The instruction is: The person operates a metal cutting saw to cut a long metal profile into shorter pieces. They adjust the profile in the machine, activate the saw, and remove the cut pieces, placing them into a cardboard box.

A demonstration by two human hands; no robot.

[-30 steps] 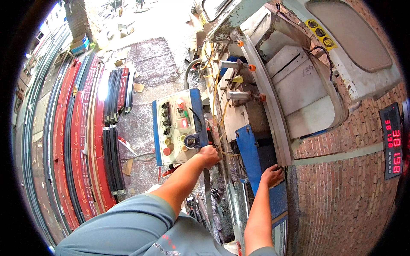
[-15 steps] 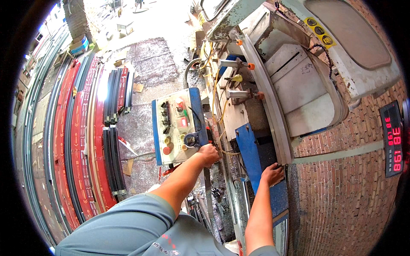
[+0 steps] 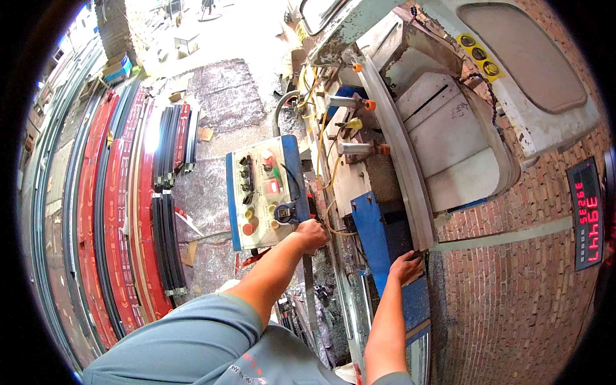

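My left hand (image 3: 310, 235) is closed at the lower right corner of a blue-sided control box (image 3: 258, 239). What lies under its fingers is hidden. Just beside it, a dark round device (image 3: 284, 213) sits on the box's face, among knobs and push buttons. A long pale metal profile (image 3: 404, 163) runs along the machine bed toward me. At its near end my right hand (image 3: 405, 266) has its fingers curled against the profile, over a blue plate (image 3: 375, 234). The fingertips show only in part.
Clamp cylinders (image 3: 353, 149) with orange tips stand along the profile. A large worn machine housing (image 3: 465, 128) rises behind it. Red and dark profile stacks (image 3: 122, 212) lie at left. A red digital display (image 3: 587, 215) hangs by the brick wall (image 3: 507, 295).
The digits on the red display have changed. My view has shifted slightly. Both hands stay at about the same places on the box and at the profile's end.
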